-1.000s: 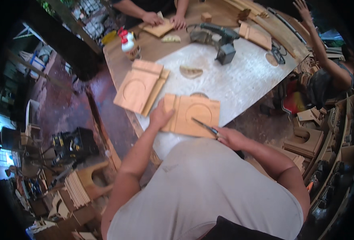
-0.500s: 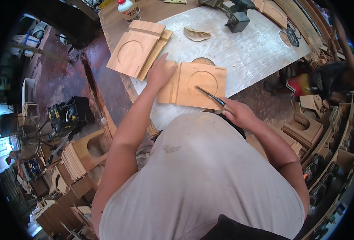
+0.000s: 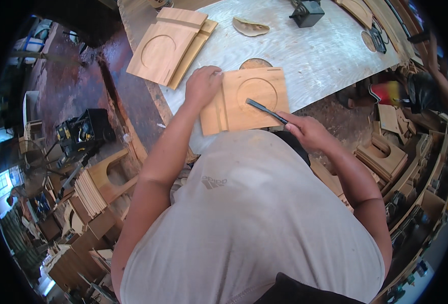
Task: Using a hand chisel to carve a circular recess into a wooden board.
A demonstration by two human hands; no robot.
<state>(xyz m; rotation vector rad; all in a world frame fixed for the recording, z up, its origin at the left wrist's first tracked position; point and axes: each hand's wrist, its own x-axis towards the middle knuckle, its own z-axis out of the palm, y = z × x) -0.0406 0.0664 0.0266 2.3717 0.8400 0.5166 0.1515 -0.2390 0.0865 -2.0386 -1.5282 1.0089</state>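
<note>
A light-brown wooden board [image 3: 241,87] with a shallow round recess and a straight groove across its left part lies at the near edge of the table. My left hand [image 3: 202,88] grips its upper left corner, fingers bent over the edge. In my right hand [image 3: 309,130] is a chisel [image 3: 264,110], its handle mostly hidden by the closed fingers. The flat blade slants up and left over the board, with its tip inside the round recess. Just beyond my left hand, two similar boards [image 3: 164,48] are stacked askew.
The table has a pale, worn sheet top [image 3: 310,66]. On it are a curved tan piece [image 3: 250,27], a dark block-shaped tool battery [image 3: 307,13] and a black charger-like object [image 3: 378,40]. A person [image 3: 411,93] is at the right; cut wooden parts [image 3: 381,157] lie below.
My view has shifted, so the far bottle is mostly out of frame. The chisel has rolled, now showing its blade's broad face. My left hand sits higher on the board's corner, and the board has turned slightly.
</note>
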